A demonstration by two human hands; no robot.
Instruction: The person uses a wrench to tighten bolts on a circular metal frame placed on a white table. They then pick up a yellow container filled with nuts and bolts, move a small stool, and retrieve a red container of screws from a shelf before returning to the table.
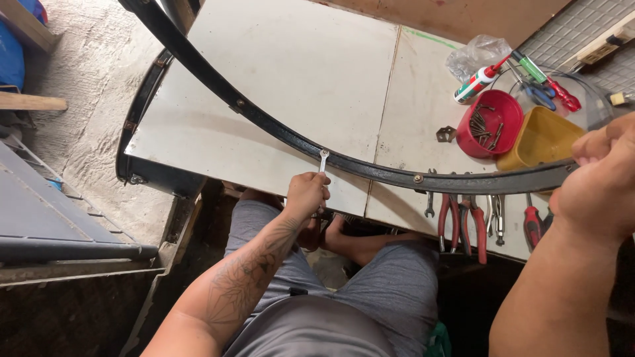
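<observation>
Two hands were at work on a long curved black metal rail (291, 137) that swept across the pale worktable (291, 79) from the far left to the near right. Our left hand (305, 194) was closed in a fist around a small silver spanner (323, 160), whose open head touched the rail's near edge at the middle of the table. Our right hand (598, 188) was curled shut around the rail's right end, close to the camera.

Just beyond that end stood a red bowl (493, 123) of screws and a yellow tub (539, 139) beside it, with a red-capped tube (477, 82) and a clear plastic bag (477, 53) farther back. Along the table's near edge, right of the spanner, lay red-handled pliers (451, 221) among other tools.
</observation>
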